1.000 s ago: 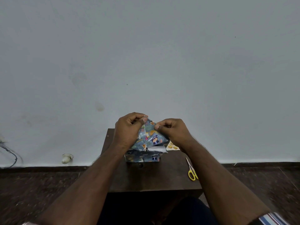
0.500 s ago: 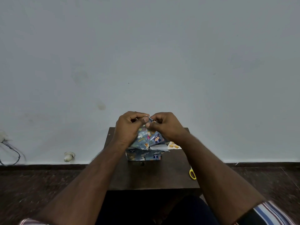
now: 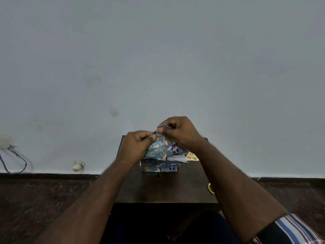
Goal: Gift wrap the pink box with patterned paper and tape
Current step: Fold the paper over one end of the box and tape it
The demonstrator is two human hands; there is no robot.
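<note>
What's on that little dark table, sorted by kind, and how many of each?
Wrapped box in patterned paper: 1
Scissors with yellow handles, mostly hidden by the right arm: 1
Small sheet with yellow shapes: 1
Total: 3

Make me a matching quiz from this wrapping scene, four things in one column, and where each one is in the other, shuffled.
Things:
1. scissors
2. patterned paper
3. wrapped box
4. cables

Places:
A. pinched by both hands
B. on the table under the raised flap
C. by the wall, far left
D. at the table's right edge, mostly behind the right forearm

Pairs: 1-D, 2-A, 3-B, 4-C
</note>
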